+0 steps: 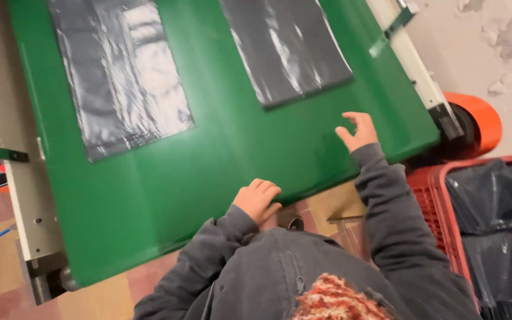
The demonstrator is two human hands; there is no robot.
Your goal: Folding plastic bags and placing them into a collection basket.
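Fingers (266,191) of the left hand (257,200) lie curled together on the near edge of the green table (220,154), holding nothing. Up and left of them lies a black plastic bag (120,71). Fingers (354,117) of the right hand (360,131) spread apart just below a second black bag (288,47). Right of them stands a red basket (440,201) of stacked bags.

Even, bright indoor light; glare streaks the plastic sheets (122,77); slight motion blur.
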